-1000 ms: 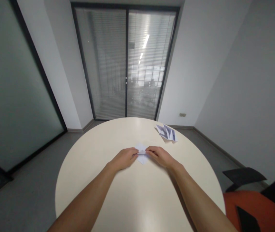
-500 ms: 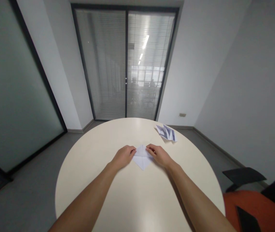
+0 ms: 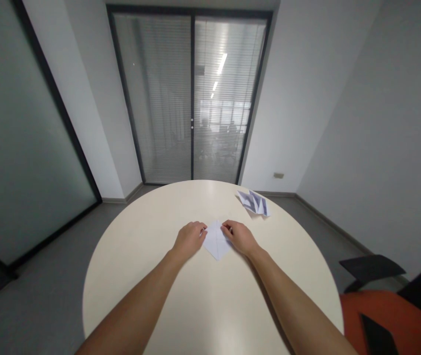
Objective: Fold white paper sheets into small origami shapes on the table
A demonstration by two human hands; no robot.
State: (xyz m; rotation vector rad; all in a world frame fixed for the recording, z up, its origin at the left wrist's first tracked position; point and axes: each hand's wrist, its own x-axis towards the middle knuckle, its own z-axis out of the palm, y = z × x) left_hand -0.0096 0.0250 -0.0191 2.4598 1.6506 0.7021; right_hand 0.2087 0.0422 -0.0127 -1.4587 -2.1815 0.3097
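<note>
A small folded sheet of white paper lies on the round cream table, one corner pointing toward me. Crease lines cross its middle. On its left edge, my left hand is closed, thumb and fingertips pinching the paper. My right hand grips the opposite edge in the same way, its curled fingers covering the right corner. Behind and to the right, a folded white-and-purplish paper piece with several pointed flaps rests near the far edge of the table.
An orange chair with black armrests stands at the table's right side. Beyond the table is a dark-framed glass door with blinds. A frosted glass panel is on the left, and a white wall on the right.
My right hand has shifted slightly left and inward over the paper. Both hands keep hold of it, and the view has drifted a little.
</note>
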